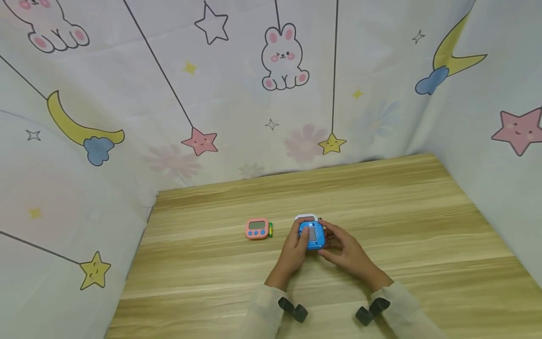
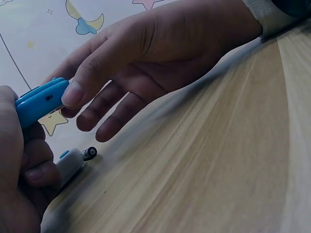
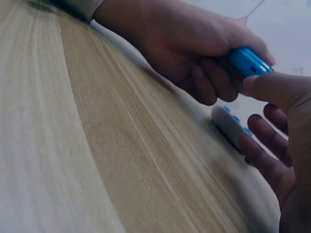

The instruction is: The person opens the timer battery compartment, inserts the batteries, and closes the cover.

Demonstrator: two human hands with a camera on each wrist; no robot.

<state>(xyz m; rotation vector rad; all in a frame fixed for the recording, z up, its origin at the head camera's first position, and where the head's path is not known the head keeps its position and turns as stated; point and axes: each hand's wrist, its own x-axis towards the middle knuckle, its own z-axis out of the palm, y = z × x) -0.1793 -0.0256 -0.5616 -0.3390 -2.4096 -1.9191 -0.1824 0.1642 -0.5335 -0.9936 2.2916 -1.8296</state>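
Note:
A blue digital timer [image 1: 315, 238] is raised off the table between both hands, a pale rectangular panel on the side facing up. My left hand [image 1: 293, 247] grips its left side, the thumb lying across it and the other fingers curled below. My right hand [image 1: 348, 252] pinches the opposite edge with thumb and forefinger. The right wrist view shows this hand's remaining fingers [image 3: 265, 128] spread loosely. Just behind, a white timer [image 1: 306, 217] rests on the table, partly hidden by the hands. The left wrist view shows a battery [image 2: 89, 153] at the white timer's end.
To the left on the wooden table [image 1: 203, 268] lies a pink timer [image 1: 257, 229] with blue buttons and a grey screen. A green battery [image 1: 271, 230] stands against its right side. Printed cloth [image 1: 237, 94] walls in the table at the back and sides.

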